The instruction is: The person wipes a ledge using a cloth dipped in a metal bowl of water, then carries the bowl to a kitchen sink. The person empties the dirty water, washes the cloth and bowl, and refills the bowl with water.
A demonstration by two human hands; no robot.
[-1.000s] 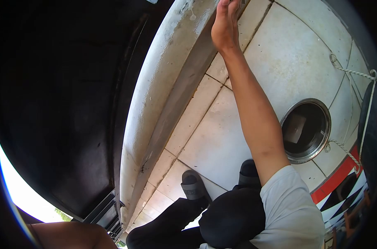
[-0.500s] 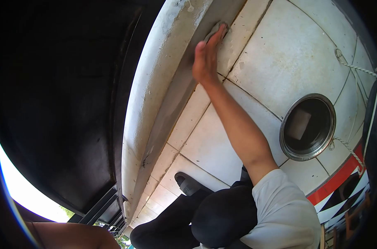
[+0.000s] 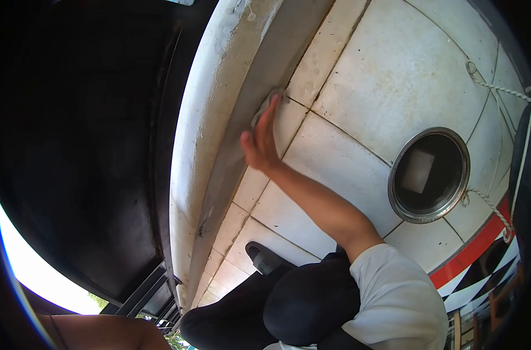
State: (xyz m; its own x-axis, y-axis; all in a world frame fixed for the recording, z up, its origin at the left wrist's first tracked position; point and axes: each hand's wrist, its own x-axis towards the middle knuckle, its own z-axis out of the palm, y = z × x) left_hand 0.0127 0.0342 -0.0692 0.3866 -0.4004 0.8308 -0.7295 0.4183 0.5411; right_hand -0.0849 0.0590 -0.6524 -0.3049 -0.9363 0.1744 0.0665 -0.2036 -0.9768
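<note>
My right hand (image 3: 262, 140) reaches forward from a white sleeve. It presses a greyish-white cloth (image 3: 258, 112) against the grey strip (image 3: 227, 131) where the wall base meets the tiles. Fingers point up along the strip, with the thumb out to the left. Most of the cloth is hidden under the fingers. A part of a bare arm (image 3: 105, 331) enters at the lower left, seemingly my left one; my left hand itself is out of the picture.
A round metal bucket (image 3: 398, 202) with dark liquid stands on the white tiles (image 3: 411, 76) to the right. White rope (image 3: 505, 89) hangs at the far right. A rounded white ledge (image 3: 186, 157) and a large black surface (image 3: 78, 128) fill the left. My sandalled foot (image 3: 265, 258) rests below.
My right hand has slid the cloth down and left along the grey strip, towards my body. The elbow bends more now. The bucket stands on the same tiles.
</note>
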